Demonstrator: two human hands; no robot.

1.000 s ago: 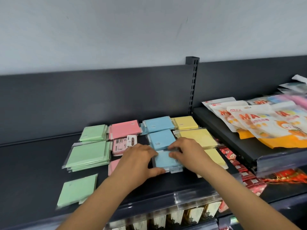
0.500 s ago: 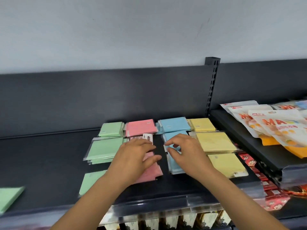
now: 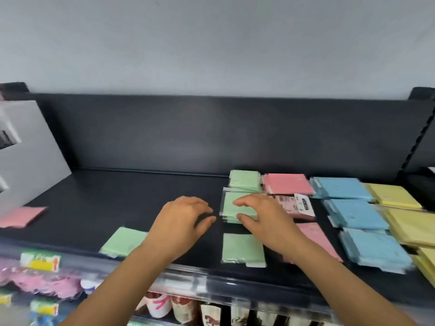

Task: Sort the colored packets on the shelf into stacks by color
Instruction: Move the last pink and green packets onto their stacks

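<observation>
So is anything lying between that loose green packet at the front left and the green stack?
No other packet does. Between the loose green packet and the green stack there is only bare shelf, with the person's left hand over that gap, holding nothing.

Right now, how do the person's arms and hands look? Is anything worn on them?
The left forearm and the right forearm are bare down to the picture's edge; no sleeves show. The left hand and the right hand wear no gloves; no ring, watch or bracelet is visible, though the picture is blurred.
</observation>
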